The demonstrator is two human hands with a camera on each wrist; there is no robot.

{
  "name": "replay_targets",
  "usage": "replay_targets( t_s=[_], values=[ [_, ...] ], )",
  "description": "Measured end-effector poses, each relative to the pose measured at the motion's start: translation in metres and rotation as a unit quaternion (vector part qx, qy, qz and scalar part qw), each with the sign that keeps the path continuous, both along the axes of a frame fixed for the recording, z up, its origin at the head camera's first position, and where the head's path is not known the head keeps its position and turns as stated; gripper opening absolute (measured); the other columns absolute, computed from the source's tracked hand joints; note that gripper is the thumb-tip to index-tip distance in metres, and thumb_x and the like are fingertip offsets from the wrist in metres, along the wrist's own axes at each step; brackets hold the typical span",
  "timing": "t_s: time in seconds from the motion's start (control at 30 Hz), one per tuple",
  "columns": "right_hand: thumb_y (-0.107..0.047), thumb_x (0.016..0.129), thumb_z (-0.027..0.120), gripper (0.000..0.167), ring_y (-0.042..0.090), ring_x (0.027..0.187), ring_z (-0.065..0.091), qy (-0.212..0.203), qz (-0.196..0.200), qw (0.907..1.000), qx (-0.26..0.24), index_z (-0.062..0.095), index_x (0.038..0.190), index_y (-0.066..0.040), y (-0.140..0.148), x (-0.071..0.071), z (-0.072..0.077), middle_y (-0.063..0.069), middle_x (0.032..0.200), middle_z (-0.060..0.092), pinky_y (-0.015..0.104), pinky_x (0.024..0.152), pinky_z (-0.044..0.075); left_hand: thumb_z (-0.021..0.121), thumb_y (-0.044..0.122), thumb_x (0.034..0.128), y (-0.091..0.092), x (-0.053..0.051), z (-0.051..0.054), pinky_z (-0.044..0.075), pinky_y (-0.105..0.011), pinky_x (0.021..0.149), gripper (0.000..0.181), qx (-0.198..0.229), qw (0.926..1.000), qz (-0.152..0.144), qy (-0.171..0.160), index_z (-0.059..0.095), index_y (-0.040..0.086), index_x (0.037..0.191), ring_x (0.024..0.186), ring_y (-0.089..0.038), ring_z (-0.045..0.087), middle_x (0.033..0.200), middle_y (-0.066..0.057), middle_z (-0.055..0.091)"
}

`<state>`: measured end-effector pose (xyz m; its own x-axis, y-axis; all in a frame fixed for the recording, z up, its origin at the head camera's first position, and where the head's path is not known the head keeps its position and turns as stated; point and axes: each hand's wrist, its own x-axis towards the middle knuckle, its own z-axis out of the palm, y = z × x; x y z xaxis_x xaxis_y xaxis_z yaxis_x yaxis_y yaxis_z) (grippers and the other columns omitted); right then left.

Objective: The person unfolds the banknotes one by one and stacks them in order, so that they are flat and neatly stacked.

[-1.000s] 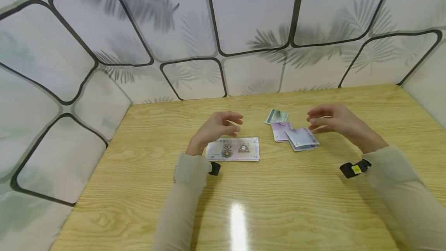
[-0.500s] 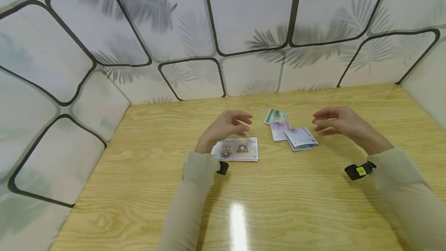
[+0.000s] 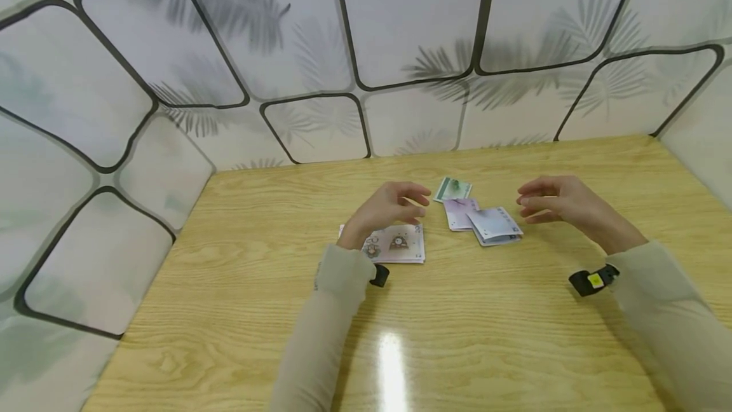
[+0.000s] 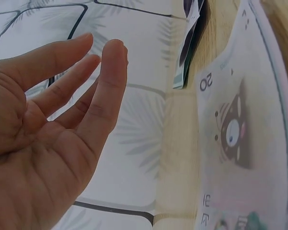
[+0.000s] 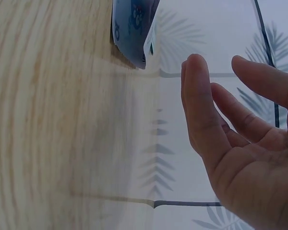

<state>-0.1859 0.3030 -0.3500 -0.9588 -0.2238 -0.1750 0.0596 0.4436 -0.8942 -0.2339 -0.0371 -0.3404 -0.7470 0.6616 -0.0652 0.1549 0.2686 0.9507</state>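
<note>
My left hand point(image 3: 389, 210) hovers above a flat stack of banknotes point(image 3: 407, 245) printed with 20, covering its left part in the head view. Its fingers are loosely bent with nothing between them, as the left wrist view confirms. To the right lie a green note point(image 3: 454, 189), a folded pink-purple note point(image 3: 460, 213) and a folded bluish note point(image 3: 495, 225), overlapping one another. Just right of the bluish note, my right hand point(image 3: 557, 201) is held in the air, fingers relaxed and holding nothing. In the right wrist view the bluish note point(image 5: 133, 28) stands apart from the fingertips.
A light wooden table point(image 3: 229, 310) carries everything. Behind it and to the left rises a pale wall point(image 3: 412, 24) with dark outlines and leaf patterns. Each wrist has a black strap device, such as the right one point(image 3: 593, 280).
My left hand has drifted right over the stack toward the folded notes. My right hand has shifted slightly to the right. The banknotes stay where they were.
</note>
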Motion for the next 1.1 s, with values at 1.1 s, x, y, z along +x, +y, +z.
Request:
replay_targets(
  t_s=[1.1],
  values=[
    [-0.007, 0.105, 0.055, 0.052, 0.009, 0.090, 0.067, -0.041, 0.000, 0.9986, -0.032, 0.033, 0.142, 0.023, 0.007, 0.000, -0.017, 0.026, 0.126, 0.059, 0.033, 0.082, 0.061, 0.059, -0.007, 0.0963, 0.041, -0.002, -0.008, 0.060, -0.034, 0.086, 0.040, -0.016, 0.9994, -0.029, -0.010, 0.055, -0.011, 0.136, 0.105, -0.040, 0.065, 0.126, -0.029, 0.061]
  ],
)
